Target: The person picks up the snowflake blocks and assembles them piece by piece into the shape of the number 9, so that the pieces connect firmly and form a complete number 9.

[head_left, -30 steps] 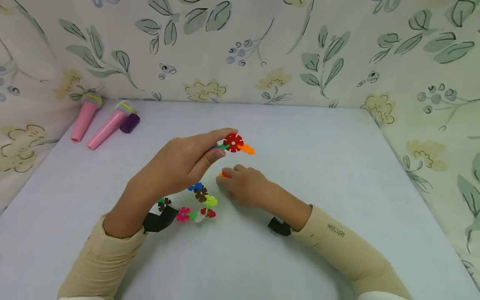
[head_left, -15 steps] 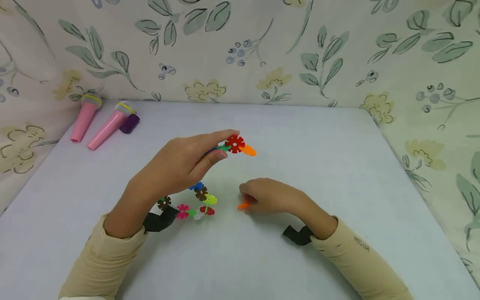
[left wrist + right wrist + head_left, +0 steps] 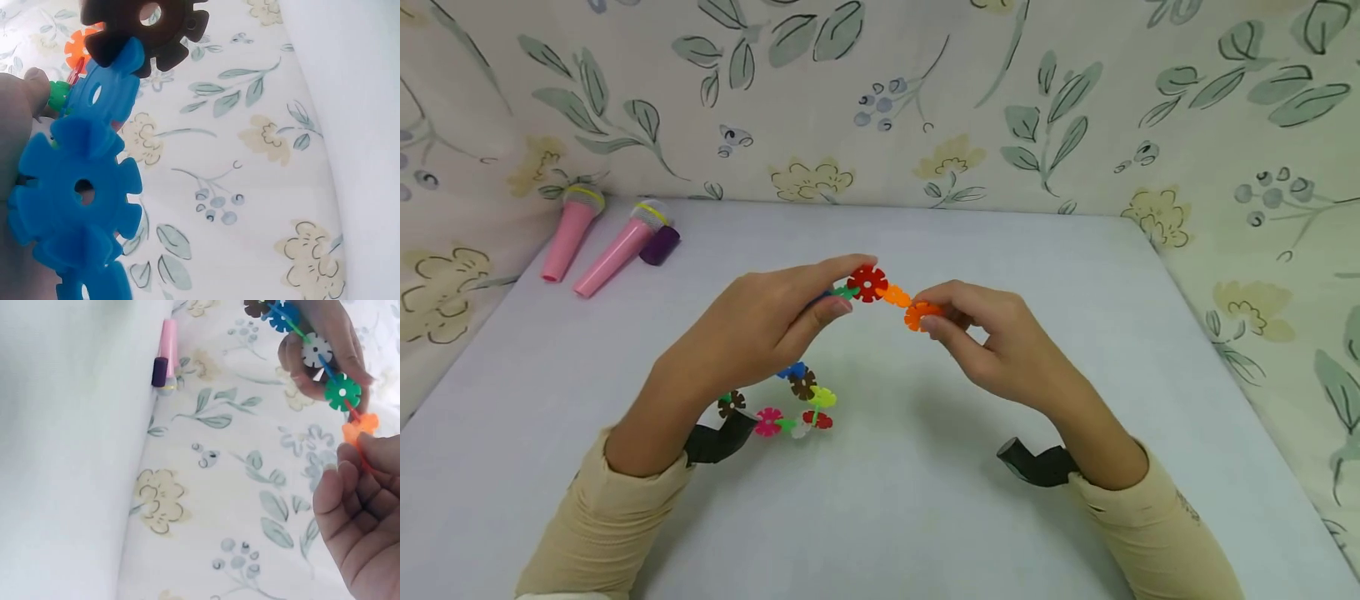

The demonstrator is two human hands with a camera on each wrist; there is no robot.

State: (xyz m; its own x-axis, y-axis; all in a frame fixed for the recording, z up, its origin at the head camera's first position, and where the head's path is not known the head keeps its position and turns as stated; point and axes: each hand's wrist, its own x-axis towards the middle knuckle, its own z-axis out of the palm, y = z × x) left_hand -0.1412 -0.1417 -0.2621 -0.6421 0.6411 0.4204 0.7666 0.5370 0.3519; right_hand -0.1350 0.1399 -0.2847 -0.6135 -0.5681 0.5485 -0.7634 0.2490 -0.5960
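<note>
My left hand (image 3: pixel 760 321) pinches a chain of interlocking plastic flower discs above the table. Near its fingertips are a red disc (image 3: pixel 867 284) and an orange disc (image 3: pixel 896 296) at the chain's end. My right hand (image 3: pixel 1011 346) pinches another orange disc (image 3: pixel 916 317) between thumb and fingers, its edge against the end one; whether they are slotted together I cannot tell. In the right wrist view, a green disc (image 3: pixel 342 400) and a white disc (image 3: pixel 315 351) run along the chain. Blue discs (image 3: pixel 53 187) and a brown disc (image 3: pixel 112 28) hang close in the left wrist view.
The chain's lower part, with a pink disc (image 3: pixel 768 422) and a yellow disc (image 3: pixel 823 397), curves below my left hand. Two pink toy microphones (image 3: pixel 621 254) and a purple cylinder (image 3: pixel 660 247) lie at the table's back left. Floral cloth (image 3: pixel 880 158) stands behind the table.
My right hand has moved right from the table, then risen with the orange disc to the chain's end. My left hand has stayed nearly still.
</note>
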